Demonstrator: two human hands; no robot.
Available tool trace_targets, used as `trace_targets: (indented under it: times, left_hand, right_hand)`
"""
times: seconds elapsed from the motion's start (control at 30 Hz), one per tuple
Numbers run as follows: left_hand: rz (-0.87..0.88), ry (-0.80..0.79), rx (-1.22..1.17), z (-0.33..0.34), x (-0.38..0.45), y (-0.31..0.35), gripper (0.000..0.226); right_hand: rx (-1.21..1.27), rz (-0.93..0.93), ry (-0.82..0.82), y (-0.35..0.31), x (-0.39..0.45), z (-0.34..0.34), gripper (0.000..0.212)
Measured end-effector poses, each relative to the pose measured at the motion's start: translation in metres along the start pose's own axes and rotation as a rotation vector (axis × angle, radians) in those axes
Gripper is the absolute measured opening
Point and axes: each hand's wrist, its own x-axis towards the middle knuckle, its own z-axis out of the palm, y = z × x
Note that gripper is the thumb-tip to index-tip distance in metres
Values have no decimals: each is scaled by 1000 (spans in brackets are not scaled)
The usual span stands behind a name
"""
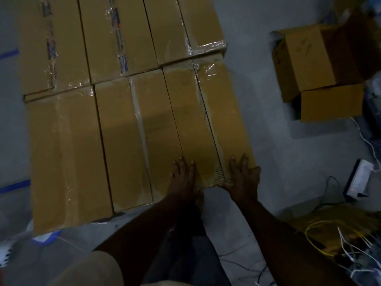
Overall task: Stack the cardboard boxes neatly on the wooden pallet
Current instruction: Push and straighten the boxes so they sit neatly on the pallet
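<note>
Brown cardboard fills most of my view: long, flat-topped boxes (123,112) packed side by side in two rows, their seams sealed with glossy clear tape that wrinkles and catches the light. The pallet beneath them is hidden. The box I am working on (208,124) sits at the 3 o'clock end of the near row, a long rectangle with a taped centre seam running away from me. My left hand (183,178) lies flat, fingers spread, on its near end at about 6 o'clock of the lid. My right hand (244,176) is also spread wide, pressed on the near right corner, thumb hooked over the front edge. The hands are apart, gripping nothing. At 2 o'clock, well apart on the grey floor, sits an open box (321,73) with raised flaps.
</note>
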Motion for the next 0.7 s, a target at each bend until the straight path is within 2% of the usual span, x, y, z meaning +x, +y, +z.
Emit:
trace_targets:
  times: [0.17,0.3,0.37,0.5,0.7]
  left_hand:
    - [12,-39,-48,-12,0,-5,100]
    - [18,12,-239,-41,-31,-15,59]
    - [23,50,-292,-56,-53,-16,58]
    - [27,100,-357,-77,-92,-17,58]
    - [-48,282,-469,-88,-113,10,47]
  right_hand:
    - [-46,-50,-36,-11,-2,-17,108]
    - [161,-192,36,-30,-25,-32,88]
    - [306,-194,101,-35,-45,-43,72]
    - [472,-183,368,-32,-75,-68,36]
    - [590,-233,269,-8,-53,-110,27]
